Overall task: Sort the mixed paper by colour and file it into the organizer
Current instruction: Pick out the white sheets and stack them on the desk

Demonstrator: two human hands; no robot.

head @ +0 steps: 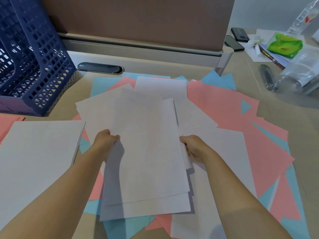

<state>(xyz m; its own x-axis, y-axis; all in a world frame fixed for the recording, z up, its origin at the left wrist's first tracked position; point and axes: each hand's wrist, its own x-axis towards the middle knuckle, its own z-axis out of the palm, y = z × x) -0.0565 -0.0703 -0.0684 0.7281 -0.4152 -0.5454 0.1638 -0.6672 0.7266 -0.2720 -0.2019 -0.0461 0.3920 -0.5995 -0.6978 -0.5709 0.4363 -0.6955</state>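
Two hands, left hand (107, 139) and right hand (193, 147), fingers clamped on white sheets (146, 152), pink and blue paper (233, 114) spread beneath, blue organizer (34, 57) far left on bench (276, 118).

One head-worn camera looks forward and steeply down, close over the desk (293, 128).

Landmark: scattered paper pile (224, 107) at desk centre | organizer (34, 54) stood behind-left of pile | stacked sheets (39, 152) lay left of pile | held sheets (148, 144) were above pile | partition (138, 19) stood behind pile | phones (237, 37), tissue pack (284, 45) lay behind-right of pile
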